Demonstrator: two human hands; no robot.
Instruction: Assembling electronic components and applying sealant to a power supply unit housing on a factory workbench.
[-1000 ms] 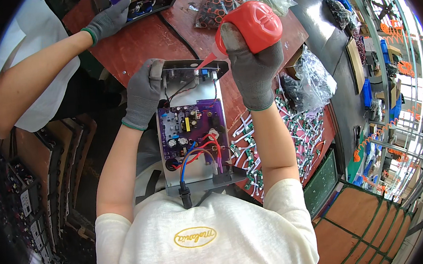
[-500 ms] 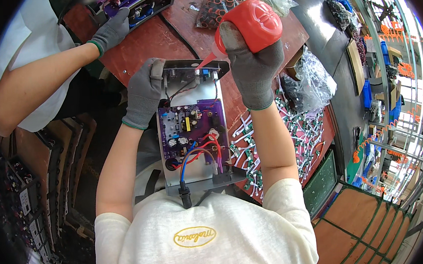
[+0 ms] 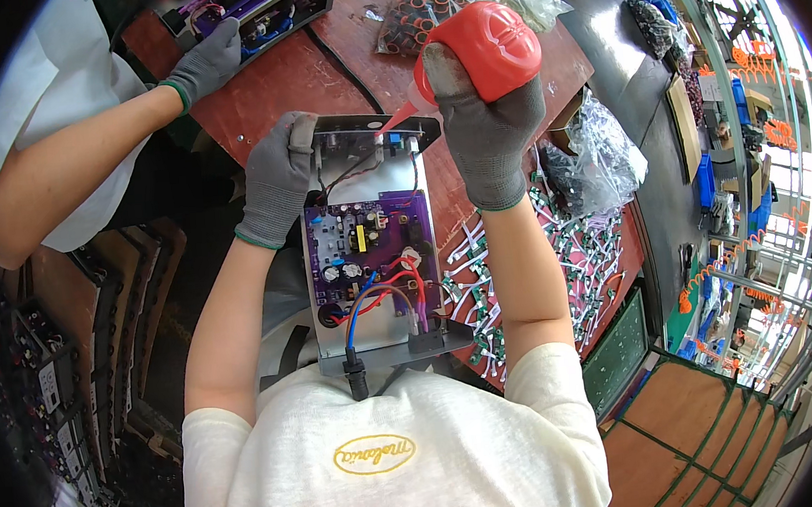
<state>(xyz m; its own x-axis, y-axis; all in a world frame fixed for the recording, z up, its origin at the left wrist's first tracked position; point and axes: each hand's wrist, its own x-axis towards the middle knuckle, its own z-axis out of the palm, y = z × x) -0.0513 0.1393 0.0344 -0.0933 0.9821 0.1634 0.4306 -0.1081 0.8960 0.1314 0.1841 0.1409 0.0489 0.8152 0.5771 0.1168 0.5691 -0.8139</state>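
Note:
In front of my chest is an open metal electronics chassis (image 3: 374, 336) with a purple circuit board (image 3: 336, 235) and red, blue and brown wires inside. My left hand (image 3: 276, 180), in a grey glove, grips the far left corner of its dark end panel (image 3: 344, 130). Gloved as well, my right hand (image 3: 487, 133) is wrapped round a red squeeze bottle (image 3: 497, 51), tilted with its base up and to the right. Its thin nozzle (image 3: 399, 117) points down-left to a white connector (image 3: 379, 144) behind the panel; whether the tip touches cannot be made out.
A co-worker's gloved hand (image 3: 210, 64) rests on another chassis (image 3: 287, 20) at the upper left. On the red table (image 3: 260, 98) lie a bag of ring-shaped parts (image 3: 411, 19), a clear plastic bag (image 3: 608, 157) and a heap of white-cabled connectors (image 3: 583, 259). Stacked units (image 3: 39, 378) stand at left.
My hands, the bottle and the chassis hold nearly still. At the upper left, the co-worker's hand has shifted slightly left together with the other chassis.

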